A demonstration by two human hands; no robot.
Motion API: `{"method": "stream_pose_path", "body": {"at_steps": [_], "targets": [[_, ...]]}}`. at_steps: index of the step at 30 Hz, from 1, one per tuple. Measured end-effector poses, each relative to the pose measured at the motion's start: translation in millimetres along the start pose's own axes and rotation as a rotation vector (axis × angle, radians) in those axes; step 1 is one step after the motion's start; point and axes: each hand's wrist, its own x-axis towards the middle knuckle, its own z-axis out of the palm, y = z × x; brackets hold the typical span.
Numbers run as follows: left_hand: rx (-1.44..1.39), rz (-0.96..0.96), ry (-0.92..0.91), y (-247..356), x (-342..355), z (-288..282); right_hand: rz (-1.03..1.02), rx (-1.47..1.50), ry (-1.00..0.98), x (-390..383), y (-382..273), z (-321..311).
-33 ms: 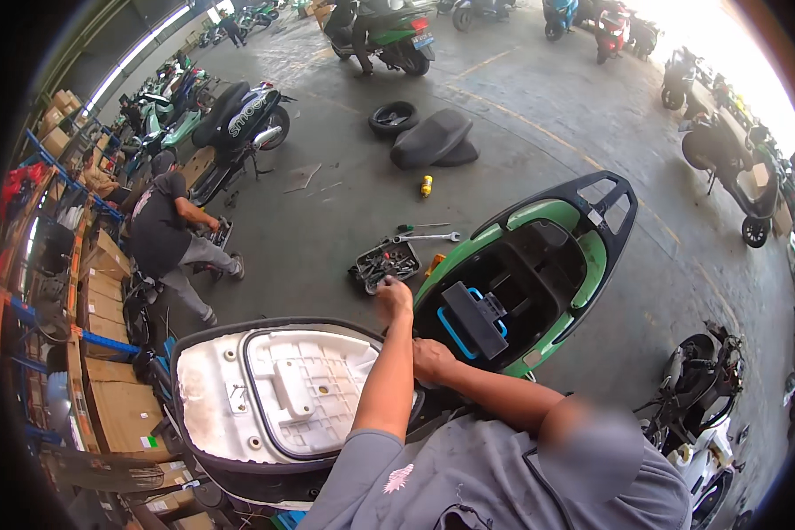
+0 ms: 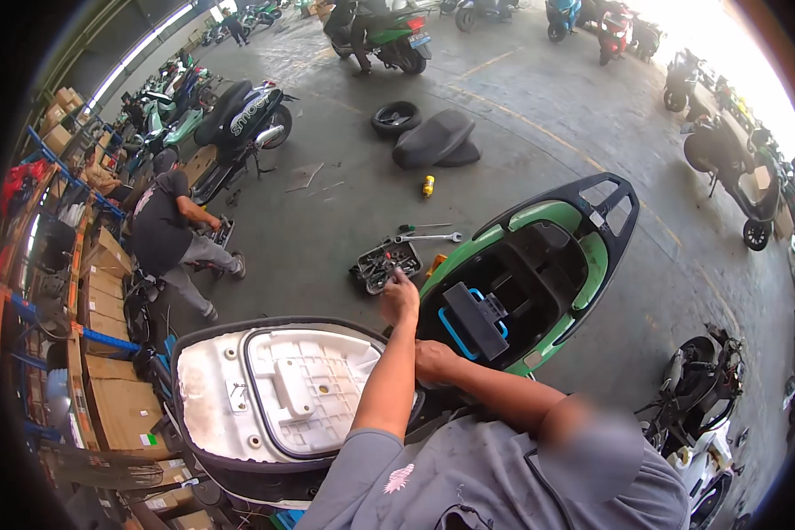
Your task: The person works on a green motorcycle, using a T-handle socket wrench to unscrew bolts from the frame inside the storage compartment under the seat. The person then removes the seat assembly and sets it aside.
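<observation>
My left hand point(image 2: 400, 302) is closed, thumb up, above the gap between an upturned scooter seat and a green scooter body; what it holds is hidden. Just below it, my right hand point(image 2: 435, 360) is closed against the near end of the body, its fingertips out of sight. The seat point(image 2: 205, 380) lies open to the left, showing its white underside and black rim. Black storage space fills the green-edged scooter body point(image 2: 455, 265). In it sits a dark block point(image 2: 475, 320) with light blue handles. My left forearm crosses in front of the seat.
An open tool case point(image 2: 412, 253) lies on the floor beyond my left hand, with a wrench point(image 2: 437, 237) and a screwdriver point(image 2: 426, 227) beside it. Farther off are a yellow bottle point(image 2: 428, 185), a loose seat point(image 2: 433, 141) and a tyre point(image 2: 396, 118). A co-worker point(image 2: 163, 216) crouches at left.
My left hand has shifted slightly up and to the right, its thumb now raised more clearly. My right hand stays in place.
</observation>
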Motion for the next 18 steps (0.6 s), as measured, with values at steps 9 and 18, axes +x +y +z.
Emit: {"method": "stream_pose_path", "body": {"at_steps": [9, 18], "targets": [[0.275, 1.312, -0.375, -73, -8, -20, 0.341, -0.279, -0.294, 30, -50, -135], [0.315, 1.357, -0.552, -87, -23, -28, -0.37, -0.436, -0.135, 128, -16, -62]]}}
